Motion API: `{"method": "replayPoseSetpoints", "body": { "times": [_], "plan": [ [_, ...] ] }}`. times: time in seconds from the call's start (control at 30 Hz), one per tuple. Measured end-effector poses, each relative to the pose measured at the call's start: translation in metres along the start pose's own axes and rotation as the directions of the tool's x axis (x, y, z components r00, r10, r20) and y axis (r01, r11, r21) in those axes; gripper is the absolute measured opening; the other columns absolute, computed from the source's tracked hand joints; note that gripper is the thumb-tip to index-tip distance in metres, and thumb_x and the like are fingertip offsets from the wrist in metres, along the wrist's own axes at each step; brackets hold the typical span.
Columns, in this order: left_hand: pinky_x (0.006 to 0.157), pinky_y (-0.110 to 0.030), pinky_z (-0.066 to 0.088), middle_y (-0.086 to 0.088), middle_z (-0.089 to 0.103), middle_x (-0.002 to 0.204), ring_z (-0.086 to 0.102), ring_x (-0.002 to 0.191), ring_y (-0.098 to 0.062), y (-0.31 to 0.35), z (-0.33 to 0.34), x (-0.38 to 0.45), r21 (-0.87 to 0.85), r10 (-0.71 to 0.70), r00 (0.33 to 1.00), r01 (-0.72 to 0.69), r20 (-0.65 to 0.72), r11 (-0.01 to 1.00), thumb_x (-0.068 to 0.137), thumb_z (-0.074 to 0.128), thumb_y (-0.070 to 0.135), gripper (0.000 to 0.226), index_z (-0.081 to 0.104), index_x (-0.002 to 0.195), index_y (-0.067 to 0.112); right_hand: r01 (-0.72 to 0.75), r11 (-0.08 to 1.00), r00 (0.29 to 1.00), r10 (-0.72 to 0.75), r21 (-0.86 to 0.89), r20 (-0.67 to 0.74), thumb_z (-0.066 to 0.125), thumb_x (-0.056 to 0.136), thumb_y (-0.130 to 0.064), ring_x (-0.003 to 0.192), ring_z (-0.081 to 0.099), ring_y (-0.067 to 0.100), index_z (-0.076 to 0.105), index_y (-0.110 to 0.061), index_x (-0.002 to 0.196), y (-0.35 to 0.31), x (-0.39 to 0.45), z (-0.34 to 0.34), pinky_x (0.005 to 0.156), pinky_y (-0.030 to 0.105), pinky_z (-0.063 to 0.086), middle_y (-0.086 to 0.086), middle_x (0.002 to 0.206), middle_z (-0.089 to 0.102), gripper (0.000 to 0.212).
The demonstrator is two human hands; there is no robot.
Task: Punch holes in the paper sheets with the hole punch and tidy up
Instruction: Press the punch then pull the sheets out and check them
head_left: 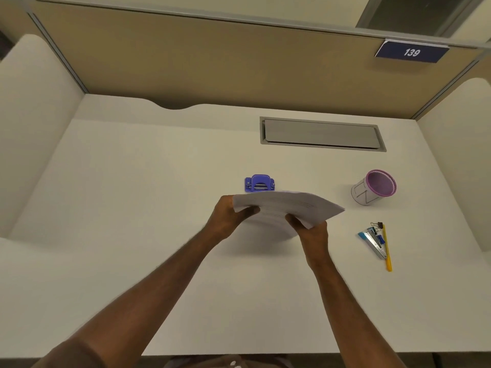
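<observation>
A stack of white paper sheets [287,208] is held above the white desk [132,195], slightly bent. My left hand [228,216] grips its left edge, thumb on top. My right hand [310,229] grips its near right edge. A purple hole punch [259,183] stands on the desk just behind the stack's far edge; its front is partly hidden by the sheets.
A purple mesh pen cup [373,187] stands at the right. Nearer lie a blue stapler [372,241], a yellow pencil [387,248] and a binder clip [377,224]. A grey cable flap [322,134] is set in the desk's back. Partition walls enclose three sides.
</observation>
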State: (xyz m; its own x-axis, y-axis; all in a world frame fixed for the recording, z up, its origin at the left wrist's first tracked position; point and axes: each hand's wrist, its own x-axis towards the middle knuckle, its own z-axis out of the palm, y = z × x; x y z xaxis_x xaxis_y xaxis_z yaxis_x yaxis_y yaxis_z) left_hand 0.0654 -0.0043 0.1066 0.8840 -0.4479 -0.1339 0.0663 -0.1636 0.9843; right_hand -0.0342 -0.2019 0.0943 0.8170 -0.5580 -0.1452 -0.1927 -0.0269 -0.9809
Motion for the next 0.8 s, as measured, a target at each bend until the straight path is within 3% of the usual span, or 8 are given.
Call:
{"method": "replayPoseSetpoints", "body": {
  "times": [0.1, 0.2, 0.27, 0.4, 0.53, 0.7, 0.8],
  "plan": [
    [0.070, -0.012, 0.053, 0.023, 0.073, 0.083, 0.067, 0.078, 0.009, 0.002, -0.002, 0.001, 0.002, -0.010, 1.000, 0.010, -0.001, 1.000, 0.088, 0.078, 0.019, 0.031, 0.066, 0.091, 0.048, 0.010, 1.000, 1.000, -0.011, -0.022, -0.011, 0.081, 0.081, -0.010, 0.092, 0.069, 0.002, 0.068, -0.046, 0.098, -0.006, 0.000, 0.003, 0.086, 0.030, 0.057, -0.019, 0.092, 0.074, 0.042],
    [0.073, -0.011, 0.054, 0.028, 0.074, 0.086, 0.069, 0.083, 0.007, 0.011, -0.009, 0.004, -0.011, 0.009, 1.000, -0.009, -0.013, 1.000, 0.087, 0.077, 0.026, 0.026, 0.068, 0.091, 0.050, 0.041, 0.999, 0.999, -0.041, -0.036, 0.004, 0.082, 0.081, -0.017, 0.091, 0.069, -0.002, 0.067, -0.059, 0.094, -0.025, 0.001, 0.006, 0.083, 0.025, 0.058, -0.026, 0.094, 0.073, 0.047],
    [0.072, -0.014, 0.057, 0.030, 0.074, 0.087, 0.071, 0.084, 0.005, 0.020, -0.016, 0.006, -0.015, 0.024, 0.999, -0.024, -0.024, 1.000, 0.087, 0.077, 0.029, 0.021, 0.070, 0.092, 0.048, 0.051, 0.998, 0.998, -0.050, -0.032, 0.032, 0.081, 0.078, -0.026, 0.089, 0.070, 0.000, 0.069, -0.059, 0.091, -0.038, 0.001, 0.011, 0.079, 0.023, 0.059, -0.025, 0.092, 0.073, 0.038],
    [0.062, -0.013, 0.055, 0.025, 0.077, 0.083, 0.075, 0.079, -0.001, 0.028, -0.035, 0.011, -0.066, -0.012, 0.998, 0.007, -0.065, 0.998, 0.084, 0.080, 0.032, 0.010, 0.073, 0.089, 0.037, 0.005, 0.999, 0.996, -0.002, -0.039, 0.091, 0.083, 0.076, -0.029, 0.084, 0.075, 0.010, 0.075, -0.041, 0.088, -0.053, 0.004, 0.025, 0.071, 0.028, 0.063, -0.016, 0.090, 0.078, 0.018],
    [0.057, -0.017, 0.056, 0.015, 0.078, 0.077, 0.077, 0.072, -0.009, 0.020, -0.060, 0.010, -0.107, -0.165, 0.983, 0.156, -0.081, 0.982, 0.082, 0.082, 0.032, 0.011, 0.073, 0.087, 0.027, -0.151, 0.988, 0.966, 0.152, -0.022, 0.210, 0.083, 0.079, -0.018, 0.086, 0.077, 0.021, 0.074, -0.022, 0.101, -0.052, 0.003, 0.046, 0.074, 0.035, 0.064, -0.002, 0.097, 0.080, 0.024],
    [0.070, -0.031, 0.062, -0.004, 0.081, 0.092, 0.078, 0.083, -0.023, -0.014, -0.094, -0.012, -0.164, -0.344, 0.938, 0.332, -0.051, 0.929, 0.083, 0.081, 0.032, 0.026, 0.077, 0.102, 0.014, -0.335, 0.942, 0.888, 0.318, -0.005, 0.333, 0.077, 0.083, -0.010, 0.098, 0.075, 0.030, 0.071, -0.010, 0.118, -0.033, -0.010, 0.079, 0.088, 0.045, 0.060, 0.010, 0.111, 0.077, 0.036],
    [0.072, -0.033, 0.061, -0.007, 0.080, 0.091, 0.077, 0.082, -0.025, -0.041, -0.115, -0.027, -0.167, -0.435, 0.895, 0.416, -0.100, 0.894, 0.084, 0.080, 0.029, 0.024, 0.077, 0.095, 0.008, -0.439, 0.899, 0.835, 0.406, 0.003, 0.370, 0.076, 0.084, -0.009, 0.100, 0.074, 0.030, 0.069, -0.011, 0.121, -0.014, -0.018, 0.101, 0.091, 0.047, 0.058, 0.009, 0.113, 0.076, 0.037]
  ]
}}
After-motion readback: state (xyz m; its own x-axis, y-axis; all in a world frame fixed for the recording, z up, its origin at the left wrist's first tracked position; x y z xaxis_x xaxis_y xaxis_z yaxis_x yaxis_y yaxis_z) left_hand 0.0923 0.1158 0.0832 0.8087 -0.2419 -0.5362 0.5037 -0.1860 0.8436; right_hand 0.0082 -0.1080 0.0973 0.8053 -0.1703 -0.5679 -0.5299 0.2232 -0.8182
